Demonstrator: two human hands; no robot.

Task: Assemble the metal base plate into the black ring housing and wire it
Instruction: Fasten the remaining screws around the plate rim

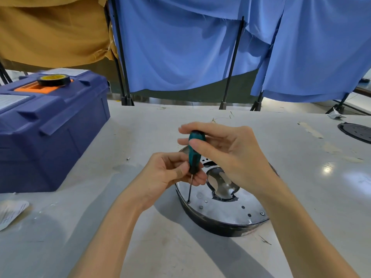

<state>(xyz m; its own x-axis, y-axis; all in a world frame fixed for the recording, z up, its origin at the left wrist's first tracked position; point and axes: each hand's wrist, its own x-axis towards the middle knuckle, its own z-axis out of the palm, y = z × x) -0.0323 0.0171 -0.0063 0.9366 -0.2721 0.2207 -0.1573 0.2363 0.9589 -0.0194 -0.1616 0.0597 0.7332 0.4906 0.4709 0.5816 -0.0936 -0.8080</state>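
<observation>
The black ring housing point(218, 225) sits on the table in front of me with the shiny metal base plate point(239, 203) seated inside it. A screwdriver point(195, 155) with a green and black handle stands nearly upright, its tip in a screw hole at the plate's left rim. My right hand point(226, 155) grips the top of the handle with fingers and thumb. My left hand point(170, 173) pinches the lower handle and shaft. The plate has a large cut-out in its middle and several small holes; another screw point(262, 213) sits at its right rim.
A blue toolbox point(46, 127) stands at the left with a roll of black tape point(53, 80) on its lid. A dark round part point(356, 133) lies at the far right edge. A white packet point(12, 212) lies at the near left. Blue curtains hang behind the table.
</observation>
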